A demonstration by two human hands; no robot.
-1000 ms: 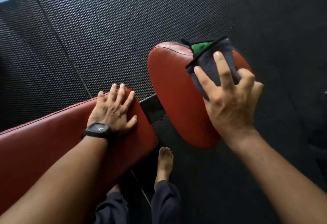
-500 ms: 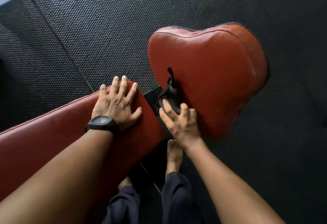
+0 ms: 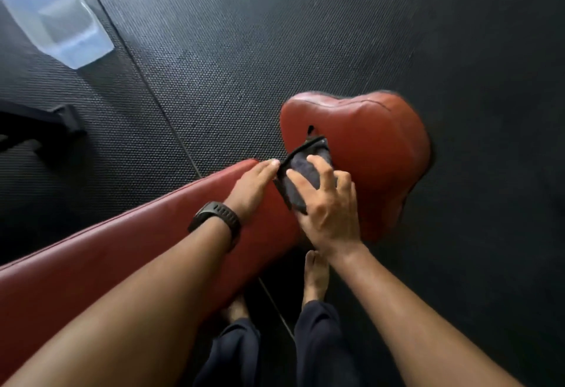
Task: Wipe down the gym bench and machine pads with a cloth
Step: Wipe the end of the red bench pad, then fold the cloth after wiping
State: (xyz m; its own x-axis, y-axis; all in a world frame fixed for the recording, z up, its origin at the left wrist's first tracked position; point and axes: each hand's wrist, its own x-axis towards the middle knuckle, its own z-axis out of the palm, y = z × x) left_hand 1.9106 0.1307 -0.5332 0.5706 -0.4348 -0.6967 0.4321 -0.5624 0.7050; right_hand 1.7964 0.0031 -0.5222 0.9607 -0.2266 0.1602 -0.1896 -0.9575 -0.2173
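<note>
A long red bench pad (image 3: 122, 258) runs from the lower left toward the middle. Just beyond its end sits a wider red seat pad (image 3: 382, 148). My left hand (image 3: 253, 184), with a black watch on the wrist, lies flat on the end of the long pad, and its fingertips reach the cloth's edge. My right hand (image 3: 327, 209) grips a dark grey cloth (image 3: 302, 169) with spread fingers on top. It holds the cloth against the near left edge of the seat pad, over the gap between the pads. My right thumb is hidden.
Black studded rubber flooring (image 3: 275, 35) surrounds the bench. A translucent plastic box (image 3: 55, 13) lies at the top left, and a black metal foot (image 3: 61, 117) sticks in from the left edge. My bare feet (image 3: 316, 276) stand below the bench end.
My right hand brought the cloth from the seat pad's far side back to its near left edge. My left hand stayed on the bench end, now angled toward the cloth.
</note>
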